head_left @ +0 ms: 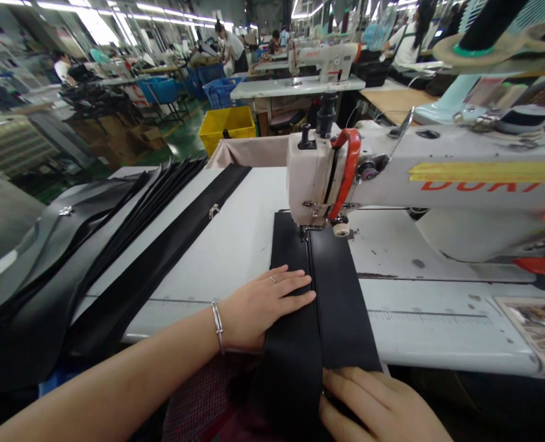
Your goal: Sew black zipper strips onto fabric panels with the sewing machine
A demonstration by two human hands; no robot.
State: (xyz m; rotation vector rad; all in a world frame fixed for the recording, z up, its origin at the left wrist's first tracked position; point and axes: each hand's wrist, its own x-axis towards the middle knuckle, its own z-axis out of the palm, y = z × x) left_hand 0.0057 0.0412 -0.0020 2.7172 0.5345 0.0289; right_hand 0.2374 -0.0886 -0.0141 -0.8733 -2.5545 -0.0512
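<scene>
A white worktable [249, 209] spreads across this spot, a sewing machine [392, 178] standing over its right side, and a long black panel [343, 294] runs under the machine head toward the worker; from here I'd judge it's being stitched along its middle groove [316, 288], the next move calling for a straight, flat feed. The panel lies right beneath the left hand [260, 304], palm down, fingers stretched; the right hand [380, 402] bends over its near part, whether pinching I can't tell; the little presser foot [305, 234] stands beside the groove

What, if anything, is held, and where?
The left hand rests flat on the black material; the right hand touches its near part, whether gripping cannot be told.
</scene>
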